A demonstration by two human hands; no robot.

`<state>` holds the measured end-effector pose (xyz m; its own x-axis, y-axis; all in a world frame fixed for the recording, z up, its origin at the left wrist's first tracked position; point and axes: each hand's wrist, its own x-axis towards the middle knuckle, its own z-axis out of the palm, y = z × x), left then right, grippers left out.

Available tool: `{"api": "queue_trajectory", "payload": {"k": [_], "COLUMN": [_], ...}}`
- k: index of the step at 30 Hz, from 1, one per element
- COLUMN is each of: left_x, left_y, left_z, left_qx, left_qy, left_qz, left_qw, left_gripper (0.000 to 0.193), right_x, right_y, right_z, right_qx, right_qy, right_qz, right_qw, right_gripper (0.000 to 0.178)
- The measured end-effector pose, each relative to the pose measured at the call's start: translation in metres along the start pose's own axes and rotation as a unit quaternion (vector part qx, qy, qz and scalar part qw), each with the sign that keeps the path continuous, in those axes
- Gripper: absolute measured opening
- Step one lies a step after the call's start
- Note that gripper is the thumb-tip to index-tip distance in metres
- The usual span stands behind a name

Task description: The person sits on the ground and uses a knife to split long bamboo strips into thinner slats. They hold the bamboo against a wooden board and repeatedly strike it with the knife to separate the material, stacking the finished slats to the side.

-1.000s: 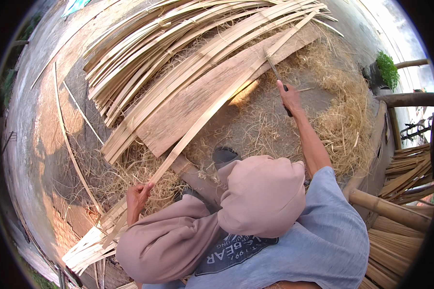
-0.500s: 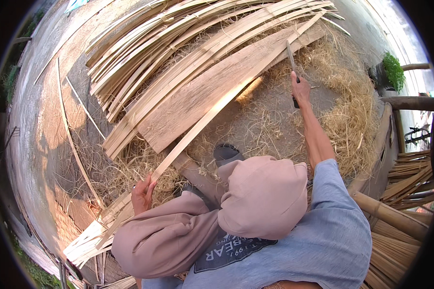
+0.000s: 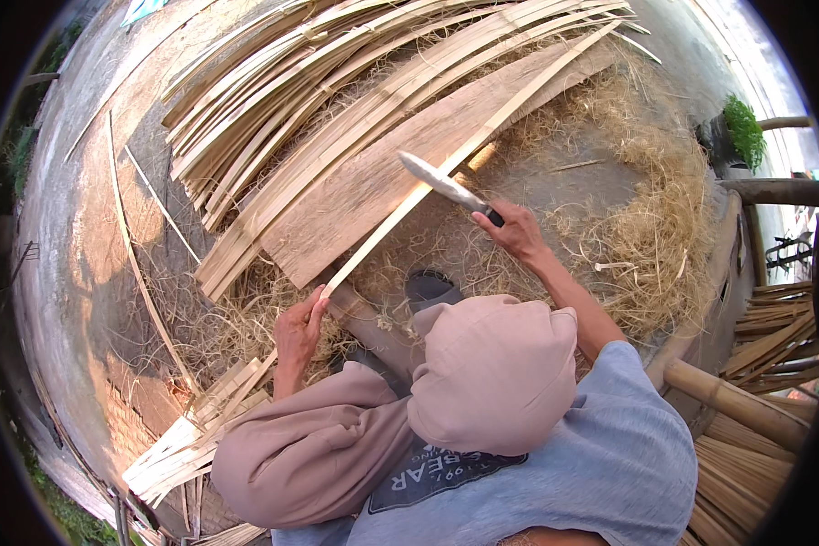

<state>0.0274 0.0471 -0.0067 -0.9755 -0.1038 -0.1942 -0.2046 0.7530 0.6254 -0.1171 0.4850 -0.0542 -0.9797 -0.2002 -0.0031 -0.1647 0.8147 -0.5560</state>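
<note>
My left hand [image 3: 298,329] is closed around the near end of a long pale bamboo strip [image 3: 382,229]. The strip runs up and to the right, its far part lying over a wide wooden board [image 3: 355,202]. In my right hand [image 3: 516,229] is the dark handle of a knife [image 3: 435,177]. Its broad blade points up and left and crosses the strip near the board's near edge. Whether the blade touches the strip, I cannot tell.
Many split bamboo strips [image 3: 246,136] lie stacked beyond the board. Curly shavings [image 3: 655,227] cover the ground to the right. More strips [image 3: 205,423] lie at my left knee, and a bamboo pole [image 3: 728,400] is at the right. A green plant [image 3: 743,132] grows at the far right.
My right hand has brought the knife from the strip's far end back toward me and left. My left hand has moved up and right, still holding the strip.
</note>
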Motion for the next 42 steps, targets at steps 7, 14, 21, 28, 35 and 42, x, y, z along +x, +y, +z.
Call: {"api": "queue_trajectory", "payload": {"k": [7, 14, 21, 28, 35, 42], "left_x": [-0.005, -0.054, -0.07, -0.043, -0.05, -0.04], "left_y": [0.003, -0.053, -0.079, -0.031, -0.038, -0.029], "left_z": [-0.002, -0.067, -0.073, -0.047, -0.03, -0.026], "left_qx": [-0.007, 0.025, 0.098, 0.149, 0.004, -0.018], "left_qy": [-0.021, -0.003, -0.048, -0.005, 0.125, 0.108], "left_qz": [-0.036, -0.077, -0.137, -0.065, -0.055, -0.055], "left_qw": [0.999, 0.997, 0.985, 0.987, 0.991, 0.992], "left_gripper": [0.034, 0.036, 0.038, 0.047, 0.024, 0.044], "right_x": [0.069, 0.021, 0.08, -0.034, 0.101, 0.09], "right_y": [0.054, -0.007, 0.061, -0.11, 0.126, 0.009], "right_z": [-0.055, -0.003, -0.053, 0.047, -0.115, -0.077], "right_qx": [0.053, 0.024, 0.071, 0.046, 0.014, 0.106], "right_qy": [0.116, 0.01, 0.099, -0.098, 0.278, 0.235], "right_qz": [0.167, 0.035, 0.213, -0.097, 0.27, 0.179], "right_qw": [0.978, 0.999, 0.969, 0.989, 0.922, 0.949], "right_gripper": [0.058, 0.058, 0.065, 0.058, 0.07, 0.069]}}
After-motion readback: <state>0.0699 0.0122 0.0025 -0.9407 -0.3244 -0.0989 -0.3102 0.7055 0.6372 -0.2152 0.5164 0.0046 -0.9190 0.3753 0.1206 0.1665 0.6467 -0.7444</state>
